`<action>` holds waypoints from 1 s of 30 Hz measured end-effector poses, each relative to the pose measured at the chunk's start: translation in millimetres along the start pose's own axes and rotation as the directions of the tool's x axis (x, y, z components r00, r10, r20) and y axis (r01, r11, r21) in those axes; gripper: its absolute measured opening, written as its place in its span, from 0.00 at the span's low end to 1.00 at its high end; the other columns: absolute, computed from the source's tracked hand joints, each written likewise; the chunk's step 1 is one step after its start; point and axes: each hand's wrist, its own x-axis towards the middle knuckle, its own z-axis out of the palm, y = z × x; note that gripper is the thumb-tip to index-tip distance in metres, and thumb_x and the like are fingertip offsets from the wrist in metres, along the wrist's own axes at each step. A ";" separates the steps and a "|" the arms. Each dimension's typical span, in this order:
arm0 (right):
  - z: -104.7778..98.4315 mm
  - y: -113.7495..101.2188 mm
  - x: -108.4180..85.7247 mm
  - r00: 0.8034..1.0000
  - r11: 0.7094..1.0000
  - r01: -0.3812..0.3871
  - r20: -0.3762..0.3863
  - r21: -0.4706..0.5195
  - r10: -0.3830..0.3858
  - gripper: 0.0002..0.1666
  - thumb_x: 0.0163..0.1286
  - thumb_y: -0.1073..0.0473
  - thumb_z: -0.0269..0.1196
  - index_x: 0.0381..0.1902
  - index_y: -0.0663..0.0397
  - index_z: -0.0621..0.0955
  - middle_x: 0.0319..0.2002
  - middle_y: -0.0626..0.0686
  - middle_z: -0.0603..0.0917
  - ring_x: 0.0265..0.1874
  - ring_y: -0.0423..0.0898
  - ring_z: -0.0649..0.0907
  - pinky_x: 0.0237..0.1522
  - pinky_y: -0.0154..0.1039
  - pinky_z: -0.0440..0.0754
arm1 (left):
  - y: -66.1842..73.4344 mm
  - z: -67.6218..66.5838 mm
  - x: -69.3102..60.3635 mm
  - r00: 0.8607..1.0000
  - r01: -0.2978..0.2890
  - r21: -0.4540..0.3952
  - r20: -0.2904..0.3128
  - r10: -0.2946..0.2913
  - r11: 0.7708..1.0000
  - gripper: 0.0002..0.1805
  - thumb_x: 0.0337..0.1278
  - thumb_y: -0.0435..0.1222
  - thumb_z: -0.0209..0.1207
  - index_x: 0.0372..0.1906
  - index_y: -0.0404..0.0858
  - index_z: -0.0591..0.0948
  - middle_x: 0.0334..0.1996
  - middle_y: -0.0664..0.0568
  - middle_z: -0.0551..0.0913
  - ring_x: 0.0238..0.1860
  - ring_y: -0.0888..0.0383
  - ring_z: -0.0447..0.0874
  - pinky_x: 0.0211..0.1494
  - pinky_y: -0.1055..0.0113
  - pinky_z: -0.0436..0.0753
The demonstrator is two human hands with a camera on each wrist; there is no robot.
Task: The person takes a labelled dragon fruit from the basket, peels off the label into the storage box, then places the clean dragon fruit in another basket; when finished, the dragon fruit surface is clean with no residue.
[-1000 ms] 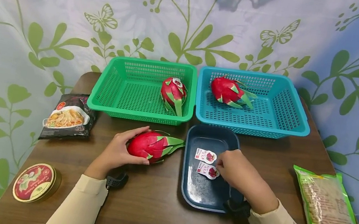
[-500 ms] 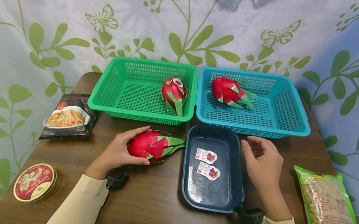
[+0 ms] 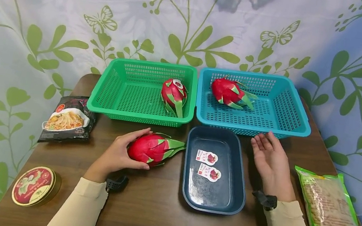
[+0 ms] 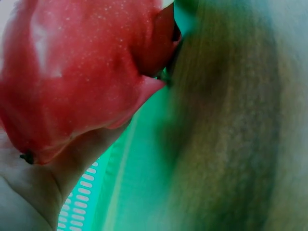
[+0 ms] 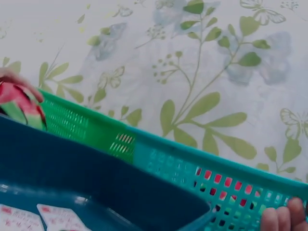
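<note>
My left hand (image 3: 120, 156) grips the blunt left end of a red dragon fruit (image 3: 150, 148) lying on the table, its green tips pointing right to the tray's edge. The left wrist view shows the red skin (image 4: 82, 67) close against the palm. My right hand (image 3: 271, 165), palm turned up with fingers relaxed, holds nothing beside the dark blue tray (image 3: 211, 205). Its fingertips are low at the right in the right wrist view, near the blue basket (image 5: 231, 168). Two fruit-shaped stickers, an upper one (image 3: 207, 157) and a lower one (image 3: 209, 173), lie in the tray.
Behind stand a green basket (image 3: 139, 115) with a stickered dragon fruit (image 3: 174, 93) and a blue basket (image 3: 254, 128) with another dragon fruit (image 3: 226, 91). A black food packet (image 3: 68, 119) and round tin (image 3: 34, 186) are left; a green-edged bag (image 3: 332, 213) lies right.
My right hand has moved from over the tray's stickers to the right, outside the tray, and its curled fingers have loosened, palm now up. My left hand has kept its grip on the fruit.
</note>
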 end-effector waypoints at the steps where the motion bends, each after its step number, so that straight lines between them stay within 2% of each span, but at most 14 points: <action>1: 1.6 0.1 1.6 1.000 1.000 0.003 0.002 0.027 -0.003 0.11 0.79 0.65 0.63 0.52 0.57 0.72 0.45 0.58 0.76 0.48 0.51 0.76 0.58 0.42 0.79 | 0.0 0.0 0.1 1.000 -0.013 0.005 -0.008 0.013 1.000 0.56 0.36 0.38 0.87 0.77 0.48 0.72 0.70 0.57 0.77 0.67 0.53 0.75 0.59 0.55 0.84; 6: 6.3 3.7 6.6 1.000 0.995 0.012 0.004 0.104 -0.012 0.09 0.78 0.69 0.61 0.50 0.60 0.71 0.41 0.60 0.78 0.44 0.54 0.79 0.56 0.42 0.81 | 2.0 -4.4 -0.8 0.996 -0.056 0.012 -0.064 0.057 0.998 0.50 0.32 0.33 0.88 0.69 0.40 0.79 0.64 0.50 0.82 0.59 0.49 0.82 0.54 0.57 0.86; 11: 6.7 7.0 7.3 1.000 0.993 0.009 0.023 0.116 -0.012 0.07 0.78 0.70 0.61 0.47 0.61 0.72 0.39 0.61 0.79 0.43 0.54 0.80 0.56 0.42 0.82 | 10.7 -24.9 -5.9 0.993 -0.075 -0.069 -0.097 0.068 0.995 0.48 0.28 0.24 0.86 0.66 0.35 0.79 0.61 0.46 0.83 0.56 0.48 0.83 0.53 0.60 0.87; 14: 6.3 6.1 6.4 0.999 0.995 0.020 0.030 0.095 -0.023 0.05 0.78 0.70 0.61 0.46 0.63 0.74 0.39 0.62 0.81 0.43 0.54 0.81 0.56 0.41 0.83 | 21.6 -38.4 -5.0 0.988 -0.133 -0.146 -0.093 0.120 0.980 0.50 0.28 0.19 0.82 0.68 0.32 0.78 0.63 0.41 0.81 0.59 0.46 0.80 0.53 0.60 0.86; 17: 4.9 4.6 4.9 0.999 0.995 0.023 0.037 0.100 -0.027 0.04 0.78 0.71 0.60 0.46 0.64 0.75 0.39 0.62 0.81 0.43 0.54 0.83 0.56 0.41 0.83 | 36.4 -45.9 6.1 0.977 -0.208 -0.213 -0.083 0.194 0.955 0.50 0.29 0.17 0.80 0.69 0.29 0.76 0.65 0.36 0.78 0.62 0.42 0.77 0.54 0.57 0.86; 20: 3.8 3.6 4.5 0.999 0.993 0.020 0.043 0.119 -0.025 0.04 0.78 0.71 0.61 0.46 0.65 0.75 0.40 0.63 0.81 0.43 0.54 0.83 0.57 0.42 0.83 | 51.6 -46.1 29.9 0.965 -0.263 -0.227 -0.068 0.255 0.938 0.49 0.30 0.19 0.81 0.69 0.30 0.76 0.66 0.37 0.77 0.64 0.40 0.75 0.55 0.55 0.86; 23: 3.5 4.1 5.4 0.998 0.990 0.005 0.060 0.140 -0.013 0.04 0.78 0.71 0.61 0.46 0.66 0.76 0.41 0.63 0.81 0.43 0.55 0.83 0.58 0.42 0.83 | 66.6 -39.9 62.8 0.961 -0.277 -0.195 -0.045 0.273 0.941 0.47 0.33 0.23 0.82 0.69 0.34 0.78 0.66 0.43 0.79 0.64 0.42 0.75 0.54 0.53 0.87; 26: 3.2 5.2 7.1 0.997 0.990 -0.003 0.080 0.143 -0.008 0.03 0.78 0.71 0.60 0.46 0.67 0.77 0.40 0.64 0.82 0.43 0.55 0.84 0.58 0.42 0.83 | 79.4 -26.4 101.3 0.968 -0.251 -0.148 -0.039 0.248 0.957 0.45 0.37 0.28 0.83 0.68 0.38 0.79 0.64 0.50 0.79 0.63 0.47 0.76 0.53 0.52 0.87; 30: 2.6 7.1 7.7 0.995 0.992 0.001 0.103 0.124 -0.014 0.02 0.79 0.71 0.59 0.43 0.68 0.78 0.39 0.64 0.83 0.42 0.55 0.85 0.58 0.42 0.83 | 91.7 4.3 154.5 0.981 -0.180 -0.102 -0.091 0.171 0.978 0.43 0.43 0.36 0.83 0.68 0.40 0.78 0.61 0.54 0.79 0.60 0.52 0.77 0.51 0.56 0.88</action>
